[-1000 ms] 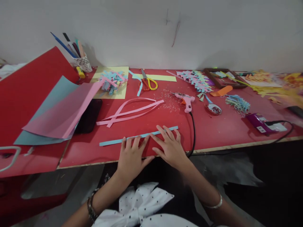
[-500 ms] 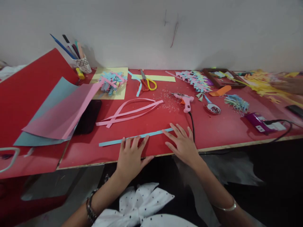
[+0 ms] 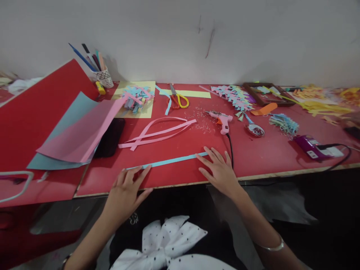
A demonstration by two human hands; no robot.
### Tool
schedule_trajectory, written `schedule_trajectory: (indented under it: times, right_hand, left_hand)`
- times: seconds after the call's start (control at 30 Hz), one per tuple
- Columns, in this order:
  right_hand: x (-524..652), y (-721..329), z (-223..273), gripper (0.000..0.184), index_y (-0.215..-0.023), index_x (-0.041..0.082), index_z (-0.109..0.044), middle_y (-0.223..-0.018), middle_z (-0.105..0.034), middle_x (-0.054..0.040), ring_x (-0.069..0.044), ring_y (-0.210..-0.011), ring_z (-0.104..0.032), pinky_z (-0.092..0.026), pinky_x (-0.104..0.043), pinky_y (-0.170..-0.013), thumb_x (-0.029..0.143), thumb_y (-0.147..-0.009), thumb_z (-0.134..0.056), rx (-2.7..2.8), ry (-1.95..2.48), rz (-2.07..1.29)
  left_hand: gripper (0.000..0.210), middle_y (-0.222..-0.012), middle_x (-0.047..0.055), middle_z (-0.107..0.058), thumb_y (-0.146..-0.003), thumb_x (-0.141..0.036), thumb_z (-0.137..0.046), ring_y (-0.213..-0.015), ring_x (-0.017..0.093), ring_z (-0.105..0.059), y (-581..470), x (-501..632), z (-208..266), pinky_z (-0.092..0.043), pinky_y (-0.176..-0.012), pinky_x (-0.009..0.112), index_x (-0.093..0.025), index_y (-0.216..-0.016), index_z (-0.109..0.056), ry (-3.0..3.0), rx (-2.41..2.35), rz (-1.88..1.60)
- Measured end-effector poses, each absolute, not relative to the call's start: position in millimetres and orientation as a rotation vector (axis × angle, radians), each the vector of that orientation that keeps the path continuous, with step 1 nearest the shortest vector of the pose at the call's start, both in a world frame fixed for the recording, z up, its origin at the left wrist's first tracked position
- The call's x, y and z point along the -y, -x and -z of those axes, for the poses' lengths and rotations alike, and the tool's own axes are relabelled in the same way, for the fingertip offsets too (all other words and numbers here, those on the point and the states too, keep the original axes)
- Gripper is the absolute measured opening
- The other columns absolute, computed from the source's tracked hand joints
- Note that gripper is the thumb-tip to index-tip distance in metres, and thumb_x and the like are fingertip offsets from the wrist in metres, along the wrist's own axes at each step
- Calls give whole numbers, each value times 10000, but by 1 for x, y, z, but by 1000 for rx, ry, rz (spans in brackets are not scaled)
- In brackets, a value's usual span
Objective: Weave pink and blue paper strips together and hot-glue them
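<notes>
A narrow light-blue paper strip [image 3: 174, 160] lies flat along the front of the red table [image 3: 180, 176]. On its left end rest the fingertips of my left hand [image 3: 126, 189], fingers apart. My right hand [image 3: 221, 170] lies over the strip's right end with its fingers spread, covering that tip. Just behind the strip are several loose pink paper strips [image 3: 157, 137], crossing one another. A pink glue gun [image 3: 223, 120] lies beyond my right hand, its black cord running down beside my fingers.
Scissors with red and yellow handles [image 3: 182, 101] lie near a pile of cut paper pieces [image 3: 137, 95]. Pink and blue sheets [image 3: 70, 138] partly cover a black phone [image 3: 111, 138] at left. To the right are a fringed paper piece [image 3: 234, 97], a spoon [image 3: 255, 129] and a purple power adapter [image 3: 312, 147].
My left hand has slid left along the blue strip, from near its middle to its left end. The right hand stays at the right end. The camera view has shifted slightly.
</notes>
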State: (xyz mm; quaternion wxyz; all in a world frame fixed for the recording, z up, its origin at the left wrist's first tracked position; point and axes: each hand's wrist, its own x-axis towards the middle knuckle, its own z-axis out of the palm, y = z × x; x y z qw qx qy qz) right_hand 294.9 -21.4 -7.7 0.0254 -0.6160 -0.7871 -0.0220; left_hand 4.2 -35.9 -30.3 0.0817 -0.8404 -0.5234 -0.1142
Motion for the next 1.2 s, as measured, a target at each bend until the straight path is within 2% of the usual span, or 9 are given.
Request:
schedule_trajectory:
  times: [0.17, 0.3, 0.47, 0.57, 0.67, 0.8, 0.97, 1.1, 1.2]
  right_hand:
    - [22, -295, 9, 403, -1252, 352, -437, -1372, -371, -50, -265, -1241, -331, -201, -550, -980, 400, -871, -316, 2422, 1872, 91]
    - [15, -291, 7, 353, -1149, 315, -550, -1336, -408, -82, -271, -1202, -374, -203, -531, -964, 405, -846, -393, 2371, 1820, 87]
    - [-5, -281, 2, 200, -918, 276, -645, -1085, -591, -53, -214, -1021, -514, -266, -428, -885, 363, -807, -503, 2344, 1695, -157]
    - [-16, -278, 0, 154, -847, 254, -639, -957, -636, -23, -183, -927, -548, -240, -400, -856, 311, -820, -499, 2337, 1625, -211]
    - [-22, -278, 0, 220, -797, 237, -634, -847, -656, 0, -146, -835, -565, -168, -404, -893, 247, -863, -424, 2407, 1539, -111]
    - [-24, -272, 0, 193, -877, 227, -627, -884, -646, -18, -149, -844, -561, -125, -402, -921, 279, -855, -442, 2467, 1467, 13]
    - [-23, -249, -4, 210, -1000, 219, -590, -963, -632, -41, -150, -886, -550, -131, -377, -943, 291, -834, -485, 2560, 1256, 107]
    - [-28, -237, -12, 244, -915, 188, -609, -780, -653, -25, -128, -757, -558, -206, -346, -901, 198, -880, -367, 2696, 1136, 109]
    - [-34, -234, -21, 268, -886, 153, -616, -770, -663, -56, -128, -696, -558, -295, -283, -759, 189, -872, -350, 2791, 1116, -5]
  left_hand:
    - [527, -1003, 129, -572, -855, -478, -243, -900, 267, -515, 27, 42, 31, -450, -736, 386, -180, -1205, -502, 2441, 1610, 272]
    - [493, -933, 113, -603, -863, -450, -251, -849, 250, -542, 37, 42, 24, -434, -739, 375, -173, -1142, -548, 2416, 1536, 247]
    - [383, -866, 113, -605, -836, -429, -376, -813, 238, -553, 19, 24, 13, -433, -719, 352, -147, -882, -632, 2352, 1611, 293]
    - [358, -973, 114, -595, -767, -449, -508, -903, 253, -544, -7, 7, 8, -435, -749, 350, -161, -955, -607, 2379, 1652, 310]
    - [252, -958, 74, -602, -793, -310, -518, -880, 206, -561, -32, -11, 1, -438, -748, 311, -188, -1004, -583, 2592, 1624, 252]
    - [193, -865, 59, -630, -829, -173, -431, -828, 184, -585, -51, -29, -5, -434, -733, 298, -174, -915, -604, 2875, 1493, 164]
    - [189, -824, 42, -654, -808, -183, -418, -742, 144, -591, -49, -39, -9, -433, -699, 249, -159, -832, -604, 3217, 1583, 455]
    - [229, -825, 23, -659, -804, -276, -398, -741, 138, -585, -43, -44, -19, -435, -680, 234, -159, -835, -593, 3392, 1723, 575]
    - [327, -896, 48, -658, -844, -334, -319, -811, 155, -578, -45, -42, -30, -418, -742, 261, -156, -875, -592, 3346, 1685, 581]
